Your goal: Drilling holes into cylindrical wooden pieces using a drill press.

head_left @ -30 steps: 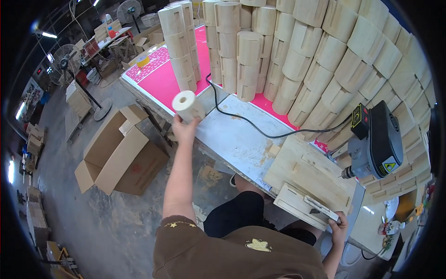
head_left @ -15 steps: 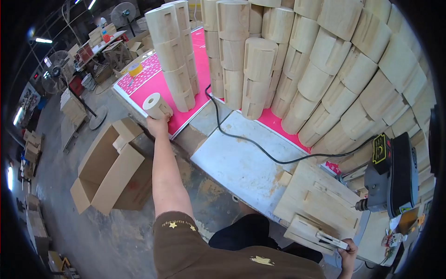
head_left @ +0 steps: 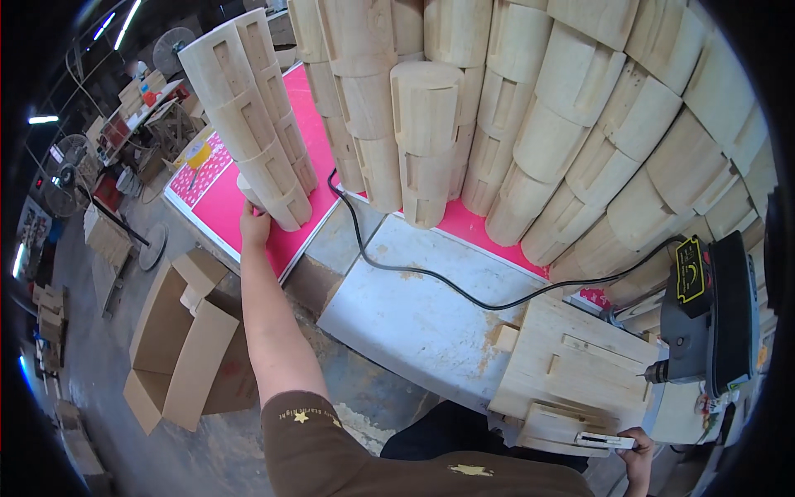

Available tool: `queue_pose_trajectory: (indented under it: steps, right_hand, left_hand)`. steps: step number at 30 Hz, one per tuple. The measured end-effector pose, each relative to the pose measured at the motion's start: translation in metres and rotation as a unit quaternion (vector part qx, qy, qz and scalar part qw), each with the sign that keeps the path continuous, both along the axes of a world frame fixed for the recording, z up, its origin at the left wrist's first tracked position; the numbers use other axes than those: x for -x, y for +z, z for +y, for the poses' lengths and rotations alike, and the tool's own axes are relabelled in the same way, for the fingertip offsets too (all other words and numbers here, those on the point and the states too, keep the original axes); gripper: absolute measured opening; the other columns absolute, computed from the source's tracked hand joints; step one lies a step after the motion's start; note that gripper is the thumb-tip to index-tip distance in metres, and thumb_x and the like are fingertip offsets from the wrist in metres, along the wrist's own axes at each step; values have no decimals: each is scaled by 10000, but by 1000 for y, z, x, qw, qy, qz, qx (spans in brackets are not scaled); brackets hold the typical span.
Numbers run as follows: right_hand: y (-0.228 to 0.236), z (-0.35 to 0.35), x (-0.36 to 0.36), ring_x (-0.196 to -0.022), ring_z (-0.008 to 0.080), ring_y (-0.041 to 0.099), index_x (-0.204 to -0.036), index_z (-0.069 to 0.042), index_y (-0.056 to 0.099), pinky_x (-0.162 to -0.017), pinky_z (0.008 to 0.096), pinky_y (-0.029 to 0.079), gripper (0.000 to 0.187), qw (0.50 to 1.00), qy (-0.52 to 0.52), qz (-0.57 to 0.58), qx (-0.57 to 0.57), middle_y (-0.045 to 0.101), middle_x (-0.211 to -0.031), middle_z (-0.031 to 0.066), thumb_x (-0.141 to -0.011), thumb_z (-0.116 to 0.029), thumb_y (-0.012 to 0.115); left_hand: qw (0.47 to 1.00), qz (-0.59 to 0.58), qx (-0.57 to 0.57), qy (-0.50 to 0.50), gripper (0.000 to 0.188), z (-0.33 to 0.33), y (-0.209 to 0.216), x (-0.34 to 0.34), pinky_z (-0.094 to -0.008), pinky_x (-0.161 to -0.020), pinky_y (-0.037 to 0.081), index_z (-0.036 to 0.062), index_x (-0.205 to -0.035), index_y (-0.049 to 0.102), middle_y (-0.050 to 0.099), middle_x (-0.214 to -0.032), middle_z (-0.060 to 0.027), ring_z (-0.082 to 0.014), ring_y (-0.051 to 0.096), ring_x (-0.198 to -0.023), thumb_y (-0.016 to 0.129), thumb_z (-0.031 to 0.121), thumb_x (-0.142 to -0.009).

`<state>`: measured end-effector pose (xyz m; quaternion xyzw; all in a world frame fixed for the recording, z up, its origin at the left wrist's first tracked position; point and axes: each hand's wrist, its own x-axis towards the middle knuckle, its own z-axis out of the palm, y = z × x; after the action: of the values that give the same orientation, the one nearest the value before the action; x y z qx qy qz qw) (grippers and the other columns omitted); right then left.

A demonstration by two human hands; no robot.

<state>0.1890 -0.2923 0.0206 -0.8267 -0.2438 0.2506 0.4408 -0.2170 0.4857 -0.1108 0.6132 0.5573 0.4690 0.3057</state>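
My left hand point(head_left: 255, 225) reaches out to the pink board point(head_left: 225, 203) at the far left. Its fingers are closed on a short pale wooden cylinder point(head_left: 245, 189), mostly hidden behind the hand and the nearest stack of wooden cylinders point(head_left: 263, 157). Near the lower right, my right hand point(head_left: 636, 455) grips the end of a narrow white slotted bar point(head_left: 604, 441). That bar lies over a small wooden block point(head_left: 551, 427) at the front of a wooden board jig point(head_left: 571, 356). Just right of the jig is a drill point(head_left: 700, 315), its bit pointing left.
Tall rows of wooden cylinders point(head_left: 571, 108) line the back and right. A black cable point(head_left: 439, 275) runs across the white tabletop point(head_left: 397, 306). An open cardboard box point(head_left: 203, 364) sits on the floor at left. Yellow tape point(head_left: 199, 154) lies on the board's far corner.
My left hand has carried the wooden cylinder up against the stack, where its holed end no longer shows. The view has shifted; my right hand keeps its grip on the bar.
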Motion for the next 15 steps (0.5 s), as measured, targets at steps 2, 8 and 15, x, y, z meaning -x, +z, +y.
queue_pose_trajectory:
  steps: [2,8,15]
  right_hand:
    - [-4,-2,1,-742,132,539,-845,-12,649,-678,245,417,248,1000,-3,-4,-7,575,-797,40,-601,-1,695]
    - [-10,-6,6,-738,128,534,-837,-17,654,-671,242,409,249,999,-5,-13,-51,574,-789,38,-596,10,711]
    - [-22,-19,0,-733,156,554,-840,-17,663,-669,264,424,275,994,19,-101,-19,576,-769,49,-579,29,736]
  left_hand:
    - [999,-25,20,25,655,3,-13,4,-332,-957,406,-44,-1334,391,516,-1281,-209,-301,519,-1164,564,17,-705]
    - [987,-15,-36,159,638,-63,17,-15,-353,-998,365,-77,-1321,382,487,-1290,-242,-304,470,-1216,533,5,-706]
    - [935,-157,-307,81,547,-142,181,-72,-324,-887,444,-3,-1331,381,436,-1312,-165,-245,507,-1119,563,40,-817]
